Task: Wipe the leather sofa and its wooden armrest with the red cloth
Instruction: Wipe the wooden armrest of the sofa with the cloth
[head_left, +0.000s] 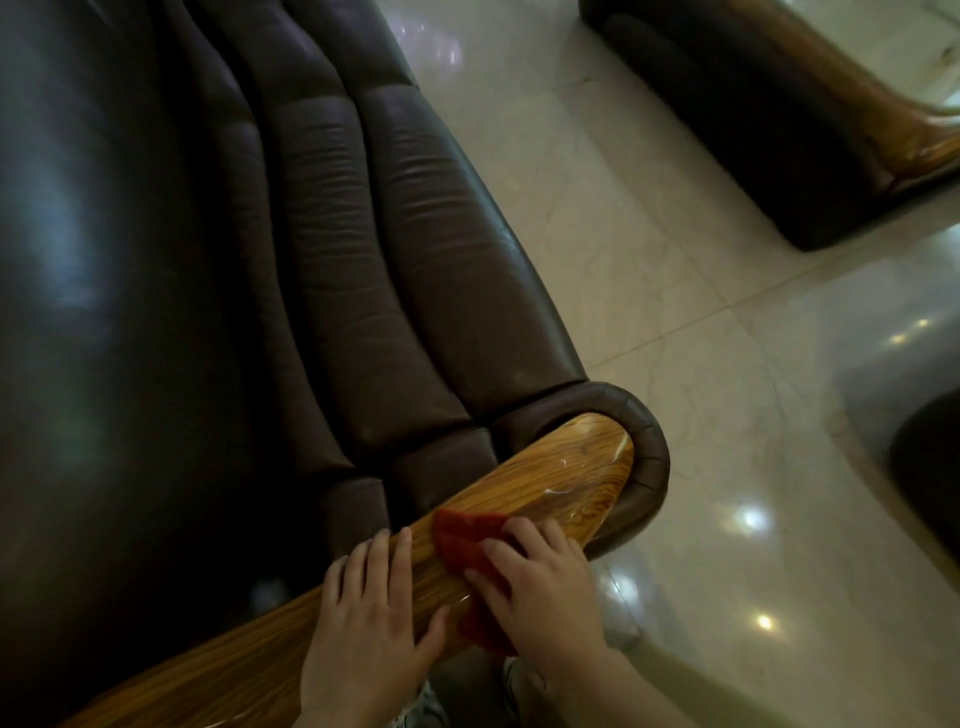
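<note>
Leather sofa (337, 260): dark brown, padded in long ribs, fills the left and far part of the view. Pale glossy floor (675, 312) to the right.

Wooden armrest (550, 483): a glossy, rounded rail running from near left to a curved end at right. That end has a leather rim around it and pale streaks on the varnish.

Left hand (363, 623): flat on the rail, fingers straight and slightly spread, thumb on the near side. It holds nothing and seems to be steadying.

Right hand (540, 587): just right of the left hand, fingers spread over the red cloth (462, 540) and pressing it onto the rail.

Red cloth: bunched on the armrest, showing between the two hands and beyond the fingertips.

Step in hand, as judged: wiping the rail top. To do it well:
- Flatten the cloth so more of it touches the wood.
- Stroke along the grain towards the streaked end.
- Wrap over the rounded edges.
- Go into the seam where wood meets leather.

The leather ribs are probably left to wipe.
</note>
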